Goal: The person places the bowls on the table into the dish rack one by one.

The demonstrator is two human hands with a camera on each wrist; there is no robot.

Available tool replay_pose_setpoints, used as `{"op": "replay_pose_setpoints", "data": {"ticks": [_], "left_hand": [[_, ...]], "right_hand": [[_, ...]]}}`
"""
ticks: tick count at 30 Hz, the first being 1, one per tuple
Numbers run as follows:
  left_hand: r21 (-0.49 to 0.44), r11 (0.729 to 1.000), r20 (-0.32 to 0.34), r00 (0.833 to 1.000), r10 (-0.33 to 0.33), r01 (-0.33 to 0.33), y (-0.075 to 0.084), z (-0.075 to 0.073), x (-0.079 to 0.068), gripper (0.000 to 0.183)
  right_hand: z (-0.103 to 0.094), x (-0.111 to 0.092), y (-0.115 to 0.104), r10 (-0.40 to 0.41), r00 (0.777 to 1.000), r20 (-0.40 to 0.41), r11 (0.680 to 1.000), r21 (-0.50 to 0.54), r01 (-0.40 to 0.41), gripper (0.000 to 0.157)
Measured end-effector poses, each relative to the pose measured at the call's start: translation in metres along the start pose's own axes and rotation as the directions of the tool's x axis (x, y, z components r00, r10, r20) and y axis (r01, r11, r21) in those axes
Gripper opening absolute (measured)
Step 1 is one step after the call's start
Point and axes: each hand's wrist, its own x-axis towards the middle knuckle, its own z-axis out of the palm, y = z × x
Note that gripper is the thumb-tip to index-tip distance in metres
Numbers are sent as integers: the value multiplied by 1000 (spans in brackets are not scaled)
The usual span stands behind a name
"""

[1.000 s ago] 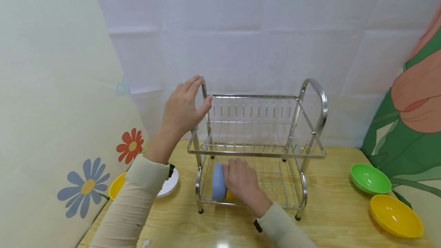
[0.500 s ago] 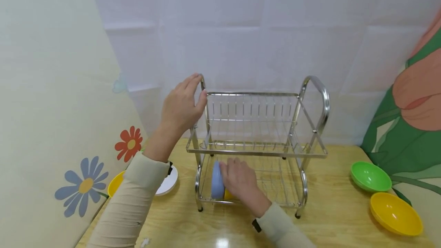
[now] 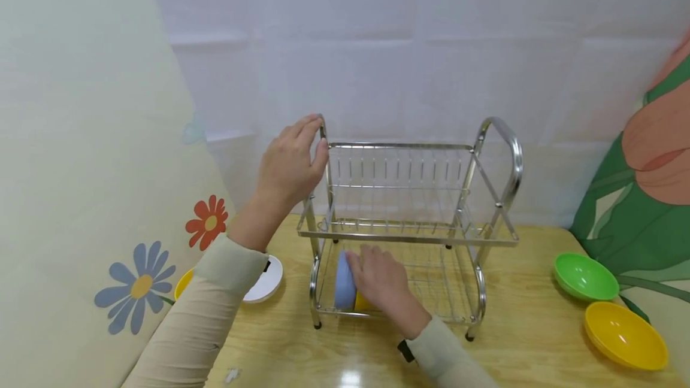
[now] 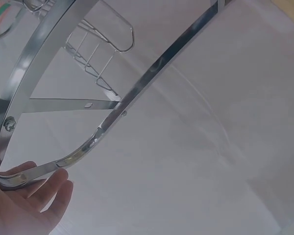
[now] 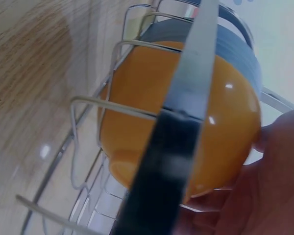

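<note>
In the head view, a two-tier metal dish rack (image 3: 399, 238) stands on the table. My left hand (image 3: 288, 163) holds the top of its left handle. Fingers of the left hand (image 4: 39, 200) bend around the tube in the left wrist view. Reaching into the lower tier, my right hand (image 3: 383, 283) grips a yellow bowl (image 5: 230, 112) that sits on its side among the wires. Its thumb is at the rim and its fingers are under the bowl. A blue bowl (image 3: 343, 286) stands on edge right against it, on the left. The hand covers most of the yellow bowl from above.
At the right of the table lie a green bowl (image 3: 586, 277) and another yellow bowl (image 3: 625, 335). Left of the rack are a white bowl (image 3: 268, 280) and a yellow one (image 3: 184, 283), partly behind my left arm. A white sheet (image 3: 377, 47) hangs behind.
My left thumb has drawn in closer to the fingers at the handle. The right hand and both bowls in the rack stay nearly where they were; the head view shifts slightly.
</note>
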Motion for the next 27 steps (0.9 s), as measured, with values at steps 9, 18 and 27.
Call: {"op": "replay_pose_setpoints", "data": {"ticks": [9, 18, 27], "left_hand": [[-9, 1000, -3, 1000, -11, 11, 2, 3, 0, 49], [-9, 1000, -8, 1000, -15, 15, 3, 4, 2, 49], [-6, 1000, 6, 1000, -18, 18, 4, 5, 0, 49]], "right_hand": [[-21, -12, 6, 12, 1000, 10, 997, 70, -12, 62], [-48, -30, 21, 4, 1000, 0, 985, 173, -4, 62], [-68, -55, 39, -4, 1000, 5, 983, 182, 3, 79]]}}
